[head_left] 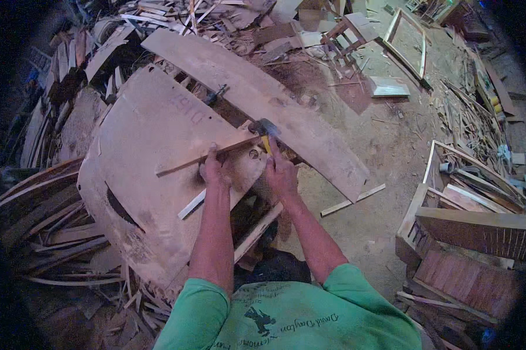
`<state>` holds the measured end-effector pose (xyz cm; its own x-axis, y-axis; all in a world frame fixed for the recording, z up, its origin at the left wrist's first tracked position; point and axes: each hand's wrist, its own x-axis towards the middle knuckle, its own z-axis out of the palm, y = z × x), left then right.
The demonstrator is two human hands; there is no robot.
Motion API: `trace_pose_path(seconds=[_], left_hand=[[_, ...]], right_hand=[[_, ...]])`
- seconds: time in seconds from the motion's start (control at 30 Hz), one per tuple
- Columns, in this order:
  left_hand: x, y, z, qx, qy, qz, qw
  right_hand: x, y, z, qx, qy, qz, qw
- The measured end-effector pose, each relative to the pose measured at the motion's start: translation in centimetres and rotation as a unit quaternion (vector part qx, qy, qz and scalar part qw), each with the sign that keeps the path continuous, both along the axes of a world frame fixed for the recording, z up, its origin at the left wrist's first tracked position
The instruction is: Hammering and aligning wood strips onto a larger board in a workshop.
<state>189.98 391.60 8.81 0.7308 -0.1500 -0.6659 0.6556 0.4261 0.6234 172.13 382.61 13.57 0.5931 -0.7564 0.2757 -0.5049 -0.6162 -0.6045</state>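
My left hand is closed around a narrow wooden strip, which lies aslant above a large worn board. At the strip's right end, my right hand grips a hammer by its yellow handle. The grey hammer head is blurred and sits close to the strip's tip, over the gap between two boards; I cannot tell whether they touch. A second long board runs along the far side of that gap. A short pale stick pokes out near my left wrist.
A dark metal tool sits in the gap. A loose batten lies by the far board's right end. Wooden drawers or box parts stand at right, an empty frame at upper right. Curved offcuts pile up at left.
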Motion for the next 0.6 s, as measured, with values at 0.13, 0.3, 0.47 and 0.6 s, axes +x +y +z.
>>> trace_pose_path(seconds=[0.13,0.3,0.47,0.6], left_hand=[[-0.1,-0.2,0.4,0.027,-0.005,-0.012,1.000],[0.4,0.5,-0.6,-0.012,0.004,-0.013,1.000],[0.7,0.5,-0.2,-0.004,0.004,-0.034,0.999],[0.1,0.3,0.4,0.013,0.009,-0.004,1.000]], right_hand=[[-0.5,-0.6,1.8,0.091,-0.050,-0.016,0.994],[-1.5,-0.5,2.4,0.026,-0.057,-0.016,0.998],[-1.4,-0.4,1.8,0.030,0.025,-0.011,0.999],[-1.3,0.0,2.0,-0.057,-0.153,0.001,0.987]])
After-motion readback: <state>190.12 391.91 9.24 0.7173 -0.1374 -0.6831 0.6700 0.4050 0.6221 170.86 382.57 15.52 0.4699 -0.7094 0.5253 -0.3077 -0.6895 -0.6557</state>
